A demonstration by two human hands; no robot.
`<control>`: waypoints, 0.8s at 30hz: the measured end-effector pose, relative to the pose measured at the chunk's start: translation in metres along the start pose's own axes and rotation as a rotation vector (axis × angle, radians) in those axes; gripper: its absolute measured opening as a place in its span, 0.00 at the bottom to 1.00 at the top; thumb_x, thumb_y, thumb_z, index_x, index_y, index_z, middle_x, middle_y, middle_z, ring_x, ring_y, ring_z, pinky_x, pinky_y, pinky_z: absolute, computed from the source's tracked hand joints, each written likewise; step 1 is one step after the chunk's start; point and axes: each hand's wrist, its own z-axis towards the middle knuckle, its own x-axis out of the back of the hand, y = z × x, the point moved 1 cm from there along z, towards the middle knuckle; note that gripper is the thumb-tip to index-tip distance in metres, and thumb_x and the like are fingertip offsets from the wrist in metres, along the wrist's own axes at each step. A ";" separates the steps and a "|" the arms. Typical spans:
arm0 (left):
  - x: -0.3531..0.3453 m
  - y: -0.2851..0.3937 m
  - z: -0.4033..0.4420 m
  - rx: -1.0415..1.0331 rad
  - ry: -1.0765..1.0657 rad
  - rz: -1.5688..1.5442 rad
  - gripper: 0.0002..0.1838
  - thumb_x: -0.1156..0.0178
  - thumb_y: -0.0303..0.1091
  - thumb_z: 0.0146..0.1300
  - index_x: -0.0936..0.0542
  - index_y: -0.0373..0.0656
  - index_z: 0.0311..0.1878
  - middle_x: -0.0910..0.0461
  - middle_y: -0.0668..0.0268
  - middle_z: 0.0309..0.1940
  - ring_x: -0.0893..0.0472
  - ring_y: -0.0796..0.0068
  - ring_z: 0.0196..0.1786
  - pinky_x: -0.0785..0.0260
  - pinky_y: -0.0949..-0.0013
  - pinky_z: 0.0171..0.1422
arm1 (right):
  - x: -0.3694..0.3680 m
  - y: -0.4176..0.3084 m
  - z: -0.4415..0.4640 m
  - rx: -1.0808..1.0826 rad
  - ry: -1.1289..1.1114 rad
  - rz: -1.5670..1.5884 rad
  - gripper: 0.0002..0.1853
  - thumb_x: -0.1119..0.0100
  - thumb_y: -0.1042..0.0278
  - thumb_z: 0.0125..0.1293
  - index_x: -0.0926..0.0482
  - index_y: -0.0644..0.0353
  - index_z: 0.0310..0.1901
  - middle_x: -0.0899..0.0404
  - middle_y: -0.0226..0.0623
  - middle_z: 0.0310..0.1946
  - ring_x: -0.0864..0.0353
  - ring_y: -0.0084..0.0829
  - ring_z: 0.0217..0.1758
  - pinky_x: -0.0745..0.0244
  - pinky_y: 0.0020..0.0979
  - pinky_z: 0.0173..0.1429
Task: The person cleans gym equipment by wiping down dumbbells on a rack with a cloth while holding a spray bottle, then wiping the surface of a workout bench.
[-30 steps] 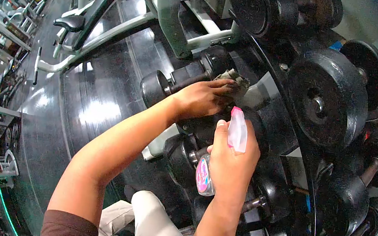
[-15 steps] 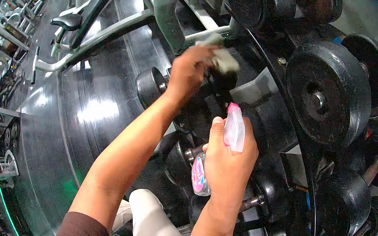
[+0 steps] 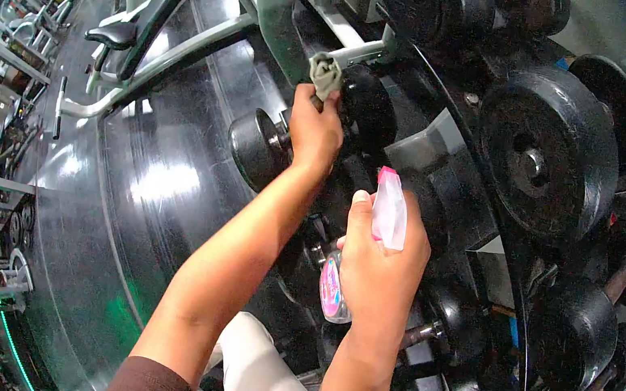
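My left hand (image 3: 315, 132) is closed on a crumpled greenish-grey cloth (image 3: 325, 75), which sticks out past the fingertips. That hand is over a black dumbbell (image 3: 257, 147) on the lower row; the cloth is beside the dumbbell's far rounded head (image 3: 369, 108), and I cannot tell whether they touch. Wrapped in my right hand (image 3: 385, 268) is a clear spray bottle (image 3: 332, 289) with a pink and blue label and a white and pink trigger head. The fingers at the trigger are mostly hidden behind the bottle's top.
Larger black dumbbells (image 3: 540, 158) rest on the upper rack tier at the right, behind a dark rail (image 3: 485, 194). More dumbbells (image 3: 453, 320) line the lower tier near my legs. A grey-framed gym bench (image 3: 170, 9) stands at the upper left on glossy black flooring (image 3: 168, 181).
My left hand and the cloth have shifted; the cloth has moved left and is now bunched upright above the fingers. My right hand with the spray bottle has hardly moved.
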 end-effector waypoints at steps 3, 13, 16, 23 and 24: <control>0.007 0.002 -0.023 0.002 -0.082 -0.121 0.10 0.34 0.29 0.73 0.22 0.37 0.52 0.10 0.56 0.38 0.13 0.73 0.40 0.24 0.65 0.45 | -0.001 0.001 0.000 -0.003 -0.020 -0.011 0.10 0.33 0.68 0.70 0.23 0.64 0.36 0.19 0.50 0.30 0.17 0.56 0.35 0.25 0.51 0.42; 0.016 0.002 -0.037 0.173 -0.162 -0.006 0.14 0.31 0.35 0.69 0.18 0.34 0.50 0.11 0.56 0.34 0.12 0.71 0.36 0.21 0.64 0.44 | -0.002 0.002 -0.001 0.021 -0.009 -0.035 0.10 0.33 0.68 0.70 0.23 0.63 0.36 0.19 0.49 0.30 0.17 0.56 0.35 0.24 0.51 0.42; 0.023 0.012 -0.036 0.401 -0.267 -0.101 0.19 0.31 0.38 0.72 0.20 0.32 0.56 0.12 0.59 0.39 0.13 0.73 0.35 0.16 0.69 0.39 | -0.001 -0.001 -0.001 -0.002 -0.018 -0.031 0.11 0.33 0.68 0.70 0.24 0.63 0.35 0.19 0.48 0.29 0.16 0.55 0.34 0.24 0.50 0.41; 0.028 0.041 -0.016 -0.211 0.020 -0.182 0.12 0.37 0.33 0.75 0.21 0.34 0.54 0.12 0.56 0.40 0.13 0.66 0.40 0.22 0.62 0.48 | 0.001 -0.002 -0.003 -0.012 -0.015 -0.033 0.11 0.32 0.69 0.70 0.24 0.64 0.34 0.20 0.49 0.29 0.17 0.55 0.34 0.25 0.50 0.40; 0.024 0.042 -0.011 -0.344 -0.015 -0.010 0.12 0.37 0.30 0.74 0.21 0.34 0.55 0.12 0.55 0.43 0.12 0.58 0.43 0.22 0.59 0.51 | 0.001 -0.001 -0.003 0.001 -0.017 -0.025 0.11 0.32 0.69 0.70 0.25 0.64 0.34 0.20 0.50 0.29 0.18 0.56 0.34 0.25 0.50 0.40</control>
